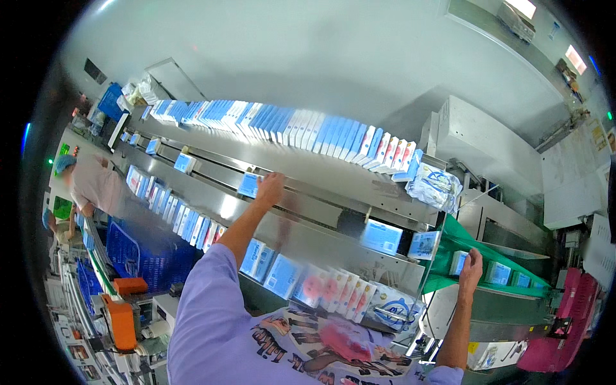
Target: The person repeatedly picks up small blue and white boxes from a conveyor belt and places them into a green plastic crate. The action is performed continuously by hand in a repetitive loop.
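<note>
My left hand reaches over the conveyor line, its fingers bent around the right end of a flat blue-and-white box. My right hand is over at the green belt on the right. It is beside a small blue-and-white box, with its fingers partly hidden, so their grip on the box is unclear. More boxes lie along that belt. Between my hands, a larger blue box lies flat on the line, near another box beside the clear guard.
A long row of upright boxes lines the far ledge; another row stands along the near ledge. White printed plastic packs sit at the right end. Blue crates and a co-worker are at left, a magenta machine part at right.
</note>
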### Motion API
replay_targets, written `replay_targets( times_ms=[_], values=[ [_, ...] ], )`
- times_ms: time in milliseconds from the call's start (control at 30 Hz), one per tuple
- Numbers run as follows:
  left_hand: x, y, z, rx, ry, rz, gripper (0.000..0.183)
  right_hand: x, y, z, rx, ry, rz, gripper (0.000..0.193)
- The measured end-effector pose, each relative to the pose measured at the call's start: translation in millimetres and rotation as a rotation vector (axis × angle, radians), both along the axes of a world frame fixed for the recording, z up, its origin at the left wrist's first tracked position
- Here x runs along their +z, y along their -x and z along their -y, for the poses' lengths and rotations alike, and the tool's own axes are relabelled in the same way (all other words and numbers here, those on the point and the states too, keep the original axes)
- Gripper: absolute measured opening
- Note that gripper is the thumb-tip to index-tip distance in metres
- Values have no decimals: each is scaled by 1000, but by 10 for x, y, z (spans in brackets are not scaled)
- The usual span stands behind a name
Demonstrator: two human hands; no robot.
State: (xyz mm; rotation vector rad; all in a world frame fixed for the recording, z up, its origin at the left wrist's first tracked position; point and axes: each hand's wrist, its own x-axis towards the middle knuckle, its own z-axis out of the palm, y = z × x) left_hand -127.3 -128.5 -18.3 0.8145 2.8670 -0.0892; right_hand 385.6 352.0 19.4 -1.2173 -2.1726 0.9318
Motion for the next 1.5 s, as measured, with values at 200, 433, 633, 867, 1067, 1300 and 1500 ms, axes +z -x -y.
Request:
replay_targets(
  times_ms=[200,433,633,867,1067,1300,1500],
  values=[
    [19,136,212,-176,53,150,36,-38,112,-3,87,-12,57,30],
    [215,-503,-553,-264,33,279,32,-270,228,-156,4,120,202,43],
    [145,-939,-865,-367,-103,214,28,-343,171,-230,-93,135,339,56],
    [-71,-1245,-1195,-474,-206,174,30,-322,22,-417,-120,93,387,60],
    [212,-881,-791,-291,-338,130,31,-29,-99,-311,-35,-17,91,41],
    [222,-14,-87,-63,88,38,31,-38,-74,37,49,73,34,35],
    [-750,186,828,-368,181,-4,28,-489,407,-99,180,154,69,38]
  ],
)
